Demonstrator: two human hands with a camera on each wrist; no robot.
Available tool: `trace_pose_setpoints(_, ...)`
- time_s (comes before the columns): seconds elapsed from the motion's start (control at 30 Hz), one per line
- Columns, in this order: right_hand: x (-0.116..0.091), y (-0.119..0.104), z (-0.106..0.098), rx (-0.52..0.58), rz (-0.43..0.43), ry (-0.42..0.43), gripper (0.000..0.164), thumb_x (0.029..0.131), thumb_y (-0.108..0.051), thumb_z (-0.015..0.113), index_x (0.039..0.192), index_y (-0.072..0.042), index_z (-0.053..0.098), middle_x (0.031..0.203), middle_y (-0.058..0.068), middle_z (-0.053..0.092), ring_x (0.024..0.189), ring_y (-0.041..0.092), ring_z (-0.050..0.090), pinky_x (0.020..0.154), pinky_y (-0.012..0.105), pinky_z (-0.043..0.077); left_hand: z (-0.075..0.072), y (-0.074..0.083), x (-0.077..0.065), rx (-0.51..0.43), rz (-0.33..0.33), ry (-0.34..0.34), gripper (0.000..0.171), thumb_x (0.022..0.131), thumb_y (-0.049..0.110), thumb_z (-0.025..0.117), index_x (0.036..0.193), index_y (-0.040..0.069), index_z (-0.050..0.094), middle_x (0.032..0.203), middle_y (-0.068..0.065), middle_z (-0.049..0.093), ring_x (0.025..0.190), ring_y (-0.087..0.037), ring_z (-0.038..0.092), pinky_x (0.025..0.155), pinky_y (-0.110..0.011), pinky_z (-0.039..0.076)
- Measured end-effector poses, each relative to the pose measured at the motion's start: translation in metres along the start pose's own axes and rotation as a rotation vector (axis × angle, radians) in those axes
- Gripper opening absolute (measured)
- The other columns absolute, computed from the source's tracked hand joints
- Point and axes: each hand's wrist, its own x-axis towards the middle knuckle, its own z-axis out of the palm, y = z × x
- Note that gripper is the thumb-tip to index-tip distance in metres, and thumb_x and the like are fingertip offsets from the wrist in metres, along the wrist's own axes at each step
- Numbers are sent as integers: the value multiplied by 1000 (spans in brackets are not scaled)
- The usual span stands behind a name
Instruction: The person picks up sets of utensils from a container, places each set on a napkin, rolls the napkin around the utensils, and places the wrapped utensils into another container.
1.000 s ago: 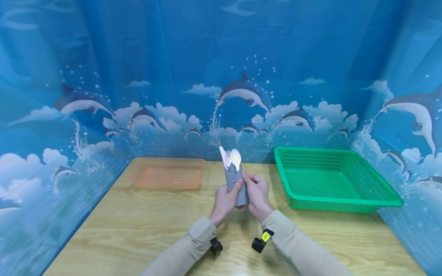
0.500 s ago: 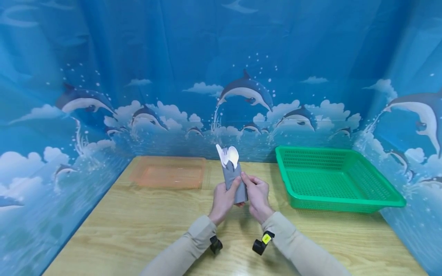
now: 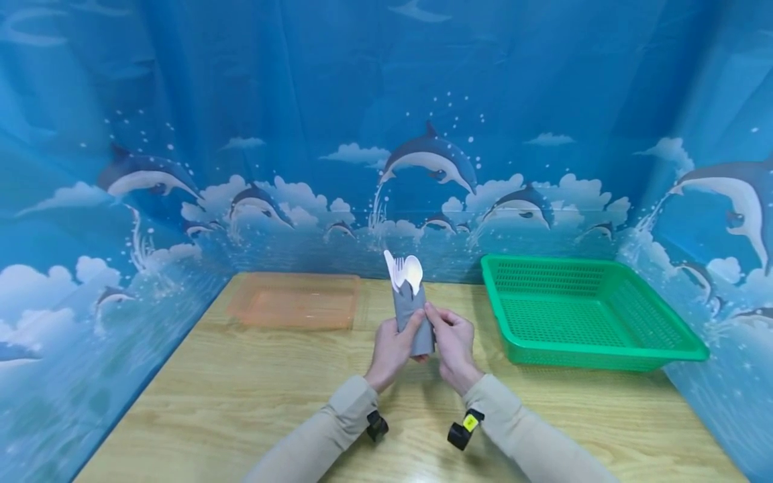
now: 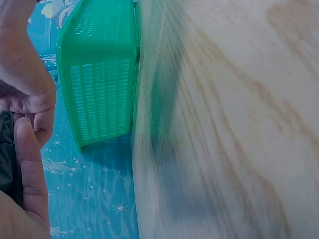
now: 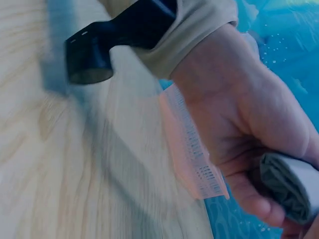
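Observation:
A grey napkin roll (image 3: pixel 408 305) is held upright above the table, in the middle of the head view. A white plastic knife (image 3: pixel 389 263), fork (image 3: pixel 399 274) and spoon (image 3: pixel 413 272) stick out of its top. My left hand (image 3: pixel 390 345) grips the lower part of the roll, thumb across its front. My right hand (image 3: pixel 454 341) pinches the roll's right edge with the thumb; its other fingers are partly hidden behind. In the right wrist view, the folded end of the napkin roll (image 5: pixel 286 186) shows in the left hand (image 5: pixel 244 109).
A green perforated basket (image 3: pixel 604 357) stands at the back right of the wooden table (image 3: pixel 241 402). A translucent orange basket (image 3: pixel 290 320) stands at the back left. Blue dolphin-print curtains (image 3: pixel 338 87) enclose the back and sides.
The cutlery roll tipped slightly left, then came back right. My right hand and wrist have shifted a little to the right. Both hands keep their hold.

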Motion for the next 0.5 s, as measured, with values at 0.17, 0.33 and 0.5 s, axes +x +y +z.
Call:
trace_pose_setpoints(0.17, -4, 5, -5, 91, 1, -54, 36, 76, -34, 72, 96, -3, 70, 93, 8, 66, 85, 16, 61, 68, 33, 52, -1, 4, 0, -16, 15, 22, 43, 89, 42, 53, 85, 1, 65, 65, -14, 64, 52, -34, 61, 49, -45, 51)
trace_pose_setpoints(0.33, -8, 6, -6, 48, -7, -36, 32, 76, -31, 73, 90, -2, 70, 84, 6, 67, 75, 15, 60, 63, 28, 50, -1, 1, 2, -21, 7, 25, 42, 89, 41, 53, 87, 2, 65, 66, -14, 64, 52, -34, 62, 49, -44, 52)
trace_pose_setpoints(0.5, -8, 10, -7, 4, -86, -4, 27, 76, -33, 72, 83, -7, 71, 76, 6, 66, 65, 13, 57, 55, 24, 45, -1, -17, 11, -35, -11, 13, 45, 85, 50, 54, 87, 6, 66, 67, -13, 65, 53, -35, 62, 48, -43, 52)
